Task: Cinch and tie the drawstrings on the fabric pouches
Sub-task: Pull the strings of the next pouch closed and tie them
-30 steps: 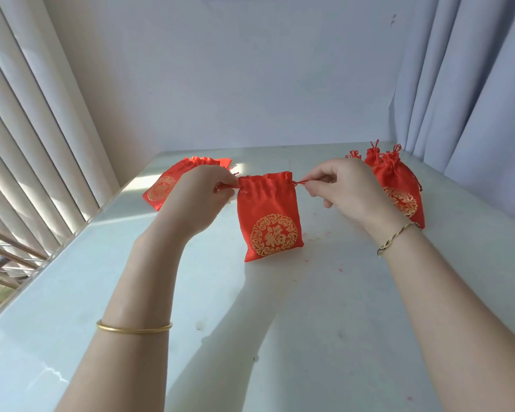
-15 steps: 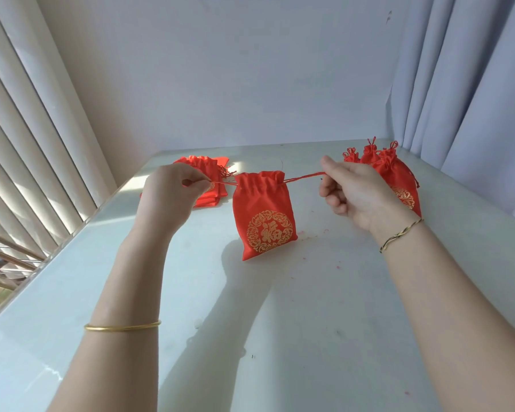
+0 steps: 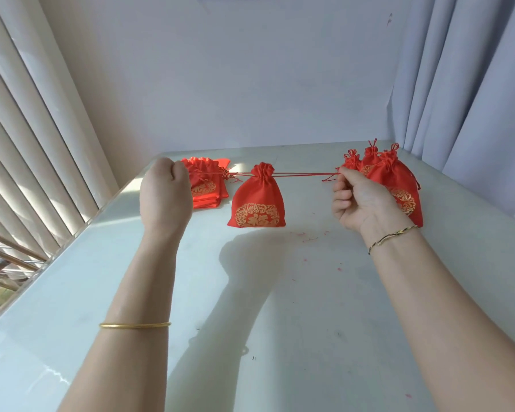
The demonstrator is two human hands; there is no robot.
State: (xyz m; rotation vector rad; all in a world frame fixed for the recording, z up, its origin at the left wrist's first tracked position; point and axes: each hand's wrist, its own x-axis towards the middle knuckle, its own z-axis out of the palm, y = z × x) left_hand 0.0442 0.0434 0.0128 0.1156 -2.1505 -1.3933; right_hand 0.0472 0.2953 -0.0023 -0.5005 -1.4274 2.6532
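Observation:
A red fabric pouch [image 3: 257, 200] with a gold emblem hangs between my hands above the white table [image 3: 280, 322]. Its mouth is gathered tight. Thin red drawstrings [image 3: 304, 174] run out taut from both sides of the neck. My left hand [image 3: 165, 193] is fisted around the left cord ends, to the pouch's left. My right hand [image 3: 360, 197] pinches the right cord ends, with short tails sticking out past the fingers. Behind my left hand lies a stack of flat red pouches [image 3: 208, 185]. Behind my right hand stands a group of cinched red pouches [image 3: 399, 179] with knotted tops.
Vertical blinds [image 3: 27, 144] and a window edge run along the table's left side. Grey curtains [image 3: 473, 84] hang at the right, a pale wall stands at the back. Small red thread bits [image 3: 309, 237] dot the table in front of the pouch.
My hands have moved apart, drawing the cords out long and taut. The pouch mouth has gone from wide and loosely gathered to tightly cinched.

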